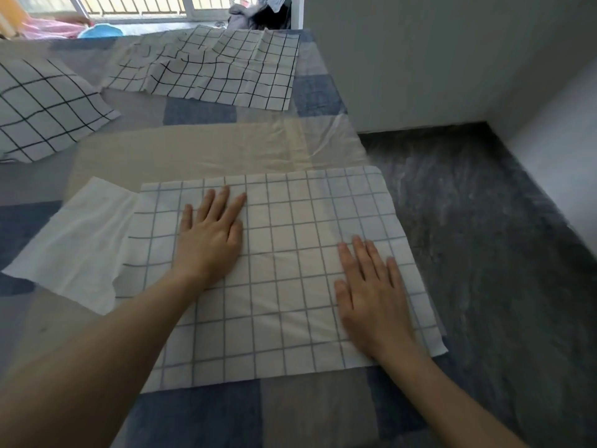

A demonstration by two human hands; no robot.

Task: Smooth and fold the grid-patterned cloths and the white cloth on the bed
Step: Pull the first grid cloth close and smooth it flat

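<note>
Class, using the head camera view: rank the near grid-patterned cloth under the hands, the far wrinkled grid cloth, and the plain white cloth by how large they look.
1. Near grid-patterned cloth with pale blue lines: largest.
2. Far wrinkled black-lined grid cloth.
3. Plain white cloth: smallest, though partly tucked under the near cloth.
The near cloth's closeness to the camera inflates it, so true sizes stay unsure.

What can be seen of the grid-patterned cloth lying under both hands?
The near grid cloth is a thin white fabric with faint blue-grey grid lines, spread nearly flat on the bed's patchwork cover at its right edge. Its right corners reach the edge by the dark floor. The left hand and right hand press on it, palms down, fingers straight. Its left edge overlaps the plain white cloth; its far edge lies over a beige patch.
</note>
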